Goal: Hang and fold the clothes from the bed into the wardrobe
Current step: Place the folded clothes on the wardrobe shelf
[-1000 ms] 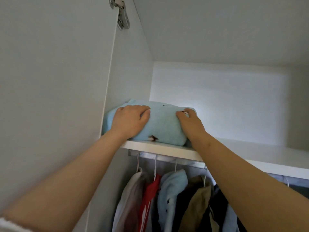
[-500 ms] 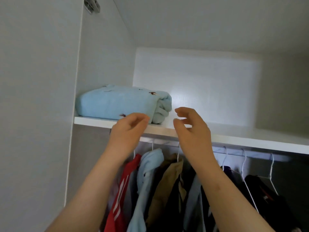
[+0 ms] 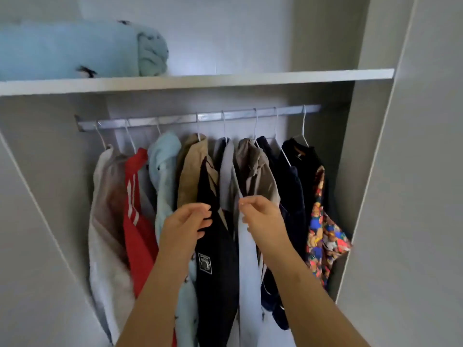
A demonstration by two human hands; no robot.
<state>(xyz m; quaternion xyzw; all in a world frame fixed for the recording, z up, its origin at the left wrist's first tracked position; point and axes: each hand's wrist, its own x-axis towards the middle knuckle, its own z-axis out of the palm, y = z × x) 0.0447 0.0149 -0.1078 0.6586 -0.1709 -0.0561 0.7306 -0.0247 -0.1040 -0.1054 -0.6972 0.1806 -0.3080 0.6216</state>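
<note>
- Left hand (image 3: 185, 226): narrow grip, thumb and fingers pinching the front edge of the black garment (image 3: 218, 271) on the rail (image 3: 195, 118).
- Right hand (image 3: 260, 216): narrow grip, thumb and forefinger pinching the edge of the pale shirt (image 3: 248, 259) hanging just beside it.
- Task's things: the row of clothes hangs inside the wardrobe. The folded light-blue bundle (image 3: 75, 48) lies on the shelf (image 3: 225, 80) above, at its left end. The bed is out of view.
- Risk 1: a downward tug on either edge may drag the cloth off its thin wire hanger (image 3: 254, 126), as the shoulders sit loosely.
- Risk 2: parting the two garments sideways may slide the hangers along the rail and crush the neighbours. The tan garment (image 3: 193, 176) lies tight against the black one.
- Risk 3: the black garment's own hook is hidden, so I cannot tell whether it shares a hanger. If it does, pulling it may bring both down.
- Risk 4: the bundle sits near the shelf's front edge, so a knock from below may shift it.
- Change, against half a second ago: both hands were empty then, loosely curled just under the shelf edge. Now they are lower, in the hanging row, each holding cloth.
- Change, against a second ago: both hands lay on the bundle, and now nothing touches it.
</note>
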